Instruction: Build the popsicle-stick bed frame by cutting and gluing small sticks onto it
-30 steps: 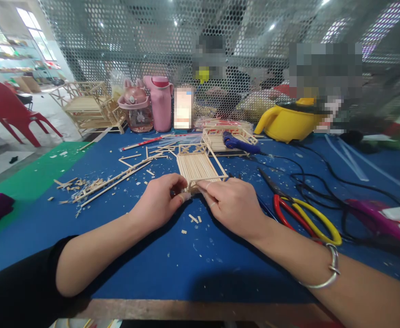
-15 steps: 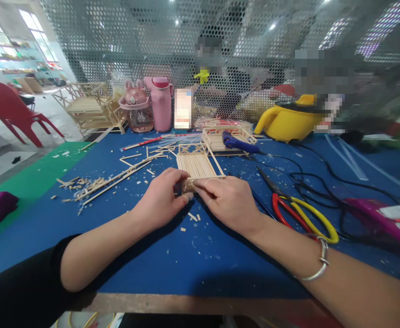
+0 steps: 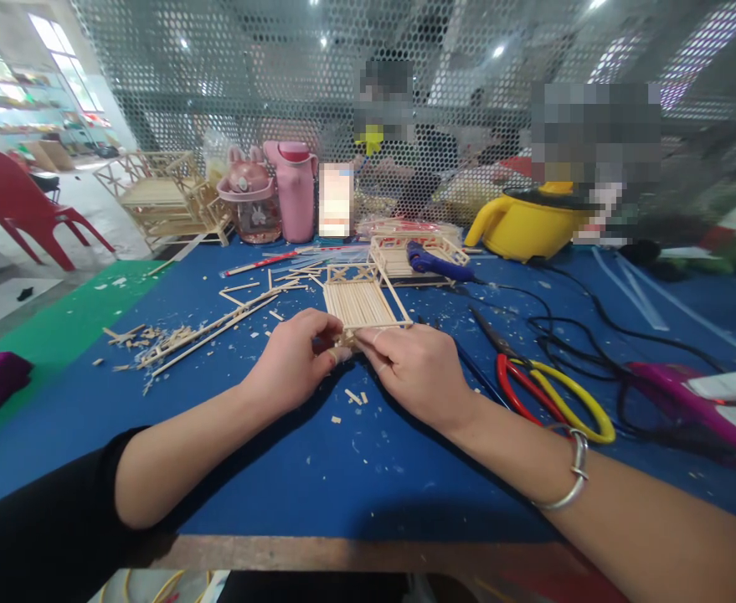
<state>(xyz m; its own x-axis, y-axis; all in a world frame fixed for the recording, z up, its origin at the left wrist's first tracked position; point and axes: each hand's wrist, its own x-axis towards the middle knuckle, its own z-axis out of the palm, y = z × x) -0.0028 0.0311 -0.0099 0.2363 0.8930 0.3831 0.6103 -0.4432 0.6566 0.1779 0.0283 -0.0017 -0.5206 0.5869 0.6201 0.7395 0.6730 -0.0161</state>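
Observation:
A small model made of thin wooden sticks (image 3: 361, 303) lies on the blue table, with a slatted floor and a crossed railing at its far end. My left hand (image 3: 301, 356) pinches the near left corner of it between thumb and fingers. Beside it, my right hand (image 3: 414, 364) has its fingers closed on the near edge, under a crosswise stick. The fingertips hide most of that near end, so the small pieces there are hard to make out.
Behind the model a blue glue gun (image 3: 436, 263) rests on another stick frame (image 3: 393, 251). Scissors with red and yellow handles (image 3: 543, 385) and black cables (image 3: 549, 327) lie right. Loose sticks (image 3: 217, 327) are scattered left. A pink bottle (image 3: 296, 193) and yellow pot (image 3: 531, 224) stand behind.
Both hands keep their hold on the near end of the stick model. My right wrist and forearm have shifted slightly left, and the view has moved a little.

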